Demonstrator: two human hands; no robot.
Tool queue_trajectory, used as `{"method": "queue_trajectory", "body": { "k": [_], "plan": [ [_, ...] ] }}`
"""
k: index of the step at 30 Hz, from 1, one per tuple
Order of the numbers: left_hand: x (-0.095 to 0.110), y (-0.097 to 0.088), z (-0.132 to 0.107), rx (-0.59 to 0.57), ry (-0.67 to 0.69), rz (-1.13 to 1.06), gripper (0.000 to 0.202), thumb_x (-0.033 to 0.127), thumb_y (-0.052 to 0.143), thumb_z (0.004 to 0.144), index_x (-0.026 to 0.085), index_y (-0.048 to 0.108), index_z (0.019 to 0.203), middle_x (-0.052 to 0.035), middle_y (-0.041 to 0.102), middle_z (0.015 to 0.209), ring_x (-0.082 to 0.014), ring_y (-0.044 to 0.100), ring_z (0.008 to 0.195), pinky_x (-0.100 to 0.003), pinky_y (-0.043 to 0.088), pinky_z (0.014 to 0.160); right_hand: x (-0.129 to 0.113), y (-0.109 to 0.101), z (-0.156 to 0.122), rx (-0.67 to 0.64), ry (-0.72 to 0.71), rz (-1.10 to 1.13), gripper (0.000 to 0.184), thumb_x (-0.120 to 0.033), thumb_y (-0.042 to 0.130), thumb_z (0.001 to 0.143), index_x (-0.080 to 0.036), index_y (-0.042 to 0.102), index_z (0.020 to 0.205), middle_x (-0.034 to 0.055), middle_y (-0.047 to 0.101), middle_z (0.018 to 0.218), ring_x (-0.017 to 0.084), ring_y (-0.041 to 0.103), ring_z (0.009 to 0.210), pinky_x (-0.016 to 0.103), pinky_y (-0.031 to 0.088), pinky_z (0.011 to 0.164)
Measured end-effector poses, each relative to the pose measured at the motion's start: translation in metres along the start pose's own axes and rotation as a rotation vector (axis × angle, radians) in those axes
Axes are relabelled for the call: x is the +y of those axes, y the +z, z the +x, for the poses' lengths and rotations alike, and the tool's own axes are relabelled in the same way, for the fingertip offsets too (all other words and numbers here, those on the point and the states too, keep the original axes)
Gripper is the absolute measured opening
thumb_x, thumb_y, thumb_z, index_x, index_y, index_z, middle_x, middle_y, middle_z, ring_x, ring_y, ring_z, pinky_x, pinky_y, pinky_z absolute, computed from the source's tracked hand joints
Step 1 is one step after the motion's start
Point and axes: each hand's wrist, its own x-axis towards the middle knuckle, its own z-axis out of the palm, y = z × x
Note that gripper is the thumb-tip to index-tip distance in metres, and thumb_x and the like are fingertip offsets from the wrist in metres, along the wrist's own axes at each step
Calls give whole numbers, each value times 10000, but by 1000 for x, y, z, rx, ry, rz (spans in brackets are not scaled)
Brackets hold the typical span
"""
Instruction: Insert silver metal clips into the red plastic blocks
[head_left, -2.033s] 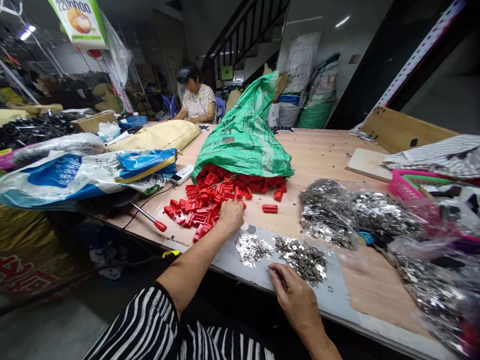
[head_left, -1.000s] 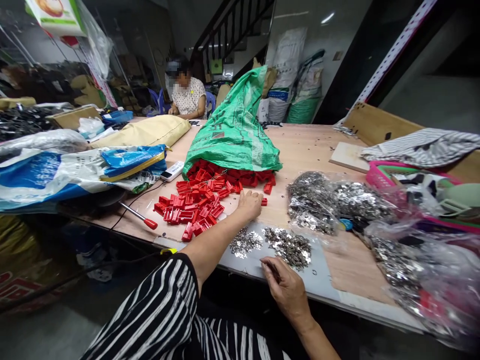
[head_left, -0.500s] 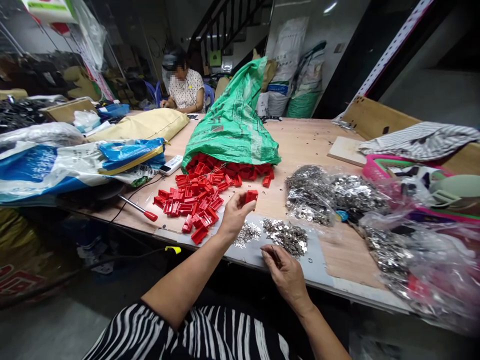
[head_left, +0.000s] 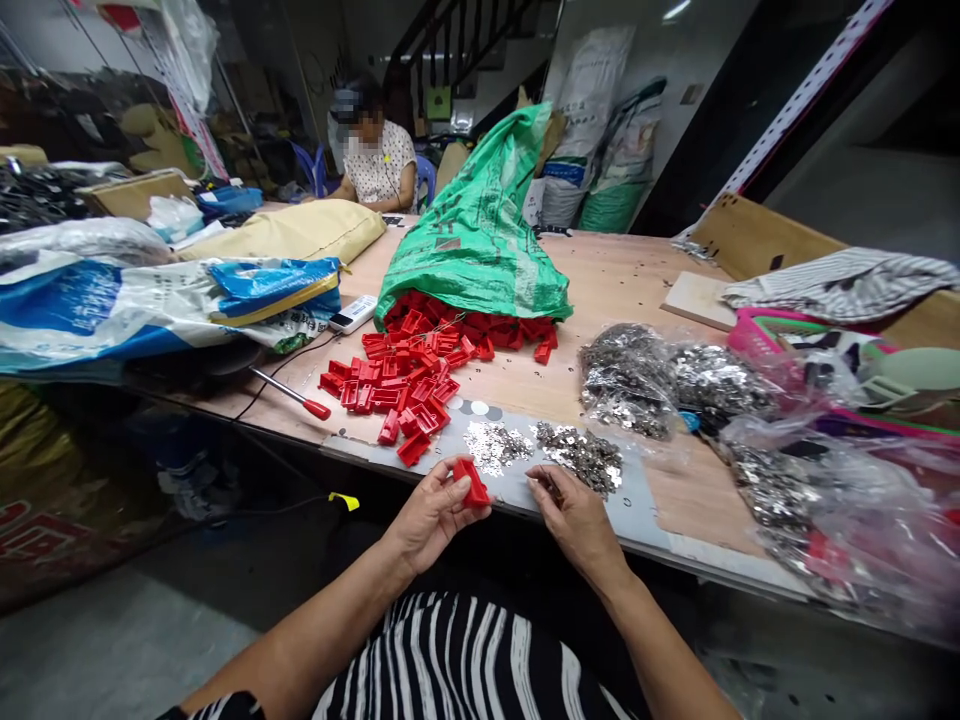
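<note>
My left hand (head_left: pixel 435 515) grips a red plastic housing (head_left: pixel 471 483), shaped like a small open box, at the table's front edge. Just to its right, my right hand (head_left: pixel 574 510) is closed in a pinch. Something small and bright shows at its fingertips, too small to name. Beyond the hands lie a pile of small shiny metal pieces (head_left: pixel 495 445) and a larger, darker heap of metal tabs (head_left: pixel 581 455), both on a grey sheet (head_left: pixel 637 510). Loose red housings (head_left: pixel 397 385) spill from the mouth of a green woven sack (head_left: pixel 476 250).
Plastic bags of metal parts (head_left: pixel 630 380) and a pink basket (head_left: pixel 757 335) stand on the right. A red-tipped rod (head_left: pixel 292 393) juts over the table at left, near a blue and white sack (head_left: pixel 150 310). Across the table sits another person (head_left: pixel 379 165).
My left hand has drawn back from the red pile toward me with the red housing in it. My right hand stays pinched and has shifted slightly. The view has moved a little.
</note>
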Motion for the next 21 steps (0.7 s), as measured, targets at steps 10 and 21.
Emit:
{"method": "queue_trajectory", "body": {
  "k": [10,21],
  "plan": [
    [-12,-5,-17,-39,-71,-16,402,200,695,789,192,501,1141,-29,626,891,-222,692,882,-338,537,822,14,-44,29,51,82,-355,177,-303,485,851,-215,639,855,47,676,875,196,625,763,301,445,693],
    [-12,-9,-17,-21,-46,-23,406,190,726,753,190,527,1107,-21,597,915,-209,691,843,-334,545,787,-5,-24,53,-124,179,-675,181,-344,504,882,-221,635,905,46,651,972,193,623,822,280,394,635]
  ]
}}
